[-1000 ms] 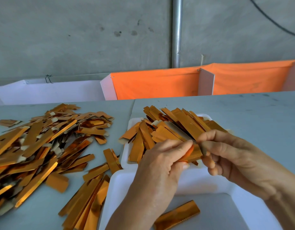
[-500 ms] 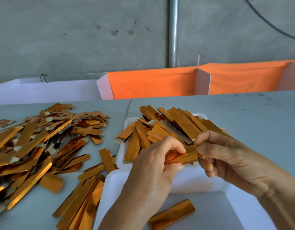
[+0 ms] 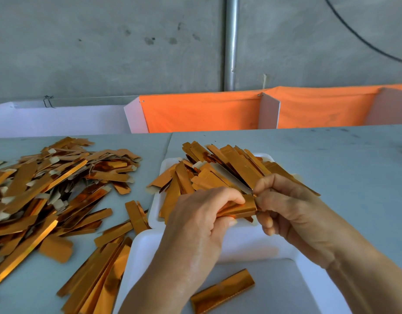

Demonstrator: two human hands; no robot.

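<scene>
Near tray [image 3: 247,248]: white and shallow, at the bottom centre of the frame; both forearms pass over it.
Finished strip [image 3: 222,291]: one gold foil strip lying alone inside the near tray, slanting up to the right.
Left hand [image 3: 195,225]: centre of the frame, fingers curled, thumb and fingertips pinching the left end of the held strip.
Right hand [image 3: 290,214]: right of centre, fingers curled, thumb and forefinger pinching the right end of the same strip.
Held strip [image 3: 239,208]: gold foil card strip at mid-frame, spanning the gap between the two hands, seen in front of the far tray's near rim.
Side strips [image 3: 98,275]: long gold strips on the surface at lower left, just beside the near tray.
Far tray [image 3: 153,214]: white, directly beyond the near tray.
Tray heap [image 3: 229,168]: many gold strips piled in the far tray, some overhanging its rim.
Loose pile [image 3: 48,191]: wide scatter of gold strips with pale card tabs, left of the frame.
Surface [image 3: 342,168]: pale grey, carrying trays and strips.
Orange cloth [image 3: 202,112]: stretched along the far edge, between white dividers [image 3: 269,114].
Metal pipe [image 3: 231,41]: vertical, against the grey concrete wall [image 3: 105,41].
Black cable [image 3: 354,35]: curving across the upper right.
</scene>
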